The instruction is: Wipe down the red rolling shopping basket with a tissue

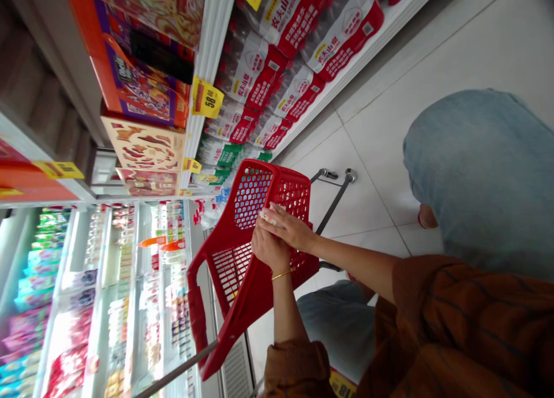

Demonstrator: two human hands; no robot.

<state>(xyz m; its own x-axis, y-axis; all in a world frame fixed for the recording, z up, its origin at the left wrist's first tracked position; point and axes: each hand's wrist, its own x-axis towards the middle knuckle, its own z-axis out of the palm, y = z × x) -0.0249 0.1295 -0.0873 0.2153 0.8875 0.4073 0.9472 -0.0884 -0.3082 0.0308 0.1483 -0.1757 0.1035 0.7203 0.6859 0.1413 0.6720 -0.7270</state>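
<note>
Holding whitish item (271, 218) by basket (263, 282) (red, latticed).

Rust-brown top (437, 346), dark stripes; ribbed cuffs (407, 280); thin gold bracelet (283, 274); faded blue jeans (476, 173).

"What's underfoot?"
"Pale floor tiles (376, 138) with thin joints (366, 167), running up to the bottom edge of a white shelf unit (212, 29)."
"Along its upper shelf's front edge?"
"Yellow price tags (208, 97)."
"And beyond?"
"Brightly lit white shelves (133, 282), blurred towards their outer corners."
</note>
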